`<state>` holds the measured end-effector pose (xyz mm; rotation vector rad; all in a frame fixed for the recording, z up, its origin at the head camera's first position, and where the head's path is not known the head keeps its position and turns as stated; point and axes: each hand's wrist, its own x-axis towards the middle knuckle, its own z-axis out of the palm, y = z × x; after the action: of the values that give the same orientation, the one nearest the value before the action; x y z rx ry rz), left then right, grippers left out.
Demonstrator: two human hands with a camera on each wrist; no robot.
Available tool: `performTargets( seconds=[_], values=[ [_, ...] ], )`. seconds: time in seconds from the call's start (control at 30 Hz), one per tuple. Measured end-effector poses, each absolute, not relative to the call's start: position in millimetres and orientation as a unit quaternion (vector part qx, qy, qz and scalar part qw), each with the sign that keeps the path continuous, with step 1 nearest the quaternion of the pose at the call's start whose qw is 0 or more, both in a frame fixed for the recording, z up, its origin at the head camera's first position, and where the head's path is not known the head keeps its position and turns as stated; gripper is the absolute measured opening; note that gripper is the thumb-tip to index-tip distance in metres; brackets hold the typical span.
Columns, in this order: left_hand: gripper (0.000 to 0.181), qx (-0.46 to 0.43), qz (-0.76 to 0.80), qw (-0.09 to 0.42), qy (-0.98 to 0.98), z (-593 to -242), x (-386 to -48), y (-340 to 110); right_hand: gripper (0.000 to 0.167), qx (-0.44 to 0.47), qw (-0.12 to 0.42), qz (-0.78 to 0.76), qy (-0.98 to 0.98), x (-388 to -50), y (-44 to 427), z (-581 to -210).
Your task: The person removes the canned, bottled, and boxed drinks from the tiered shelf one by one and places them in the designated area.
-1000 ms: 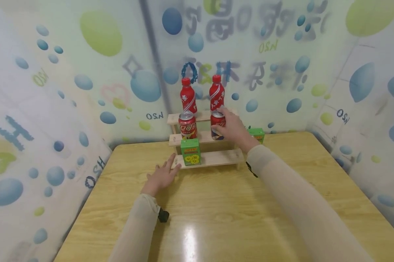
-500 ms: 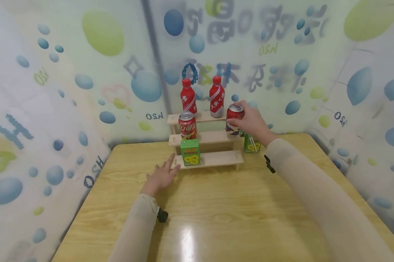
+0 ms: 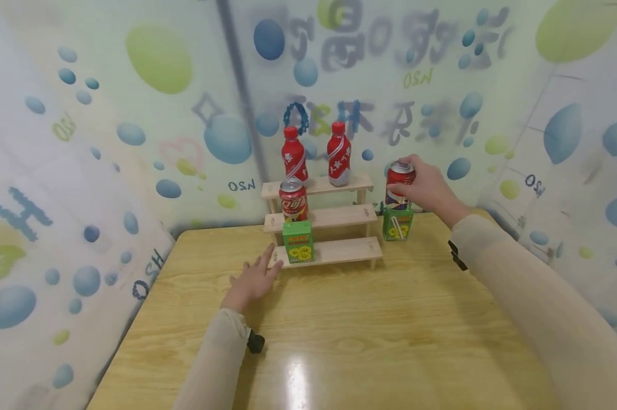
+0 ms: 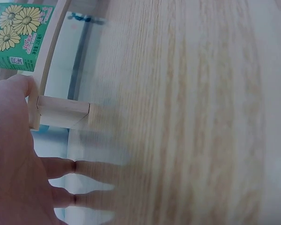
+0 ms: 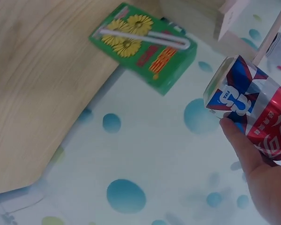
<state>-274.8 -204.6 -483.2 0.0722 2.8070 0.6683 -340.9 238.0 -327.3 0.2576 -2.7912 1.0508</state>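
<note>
My right hand [image 3: 428, 187] grips a red and blue can [image 3: 396, 188] by its upper part, right of the wooden three-step rack [image 3: 346, 250]. In the right wrist view the can [image 5: 253, 108] is tilted across the picture, off any shelf, with the thumb against its side. A green carton with a straw [image 3: 397, 225] stands on the table, below the can in the head view. My left hand [image 3: 252, 283] rests with fingers spread at the rack's lower left end; in the left wrist view its thumb touches the bottom shelf's end [image 4: 33, 110].
Two red bottles [image 3: 294, 156] [image 3: 339, 155] stand on the top shelf, another red can [image 3: 293, 200] on the left of the middle shelf, and a green carton [image 3: 298, 243] on the left of the bottom shelf. A patterned wall [image 3: 185, 188] rises behind the table [image 3: 339, 319].
My right hand has lifted the can off the middle shelf's right part and carried it rightward, beyond the rack. The left hand stays in place.
</note>
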Motion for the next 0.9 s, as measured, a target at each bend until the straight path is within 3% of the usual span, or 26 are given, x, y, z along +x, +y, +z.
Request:
performTargets(
  seconds=[0.9],
  values=[
    [0.081, 0.024, 0.229, 0.113, 0.967, -488, -275, -205, 0.087, 0.005, 0.067, 0.365, -0.928, -341, 310, -365]
  ],
)
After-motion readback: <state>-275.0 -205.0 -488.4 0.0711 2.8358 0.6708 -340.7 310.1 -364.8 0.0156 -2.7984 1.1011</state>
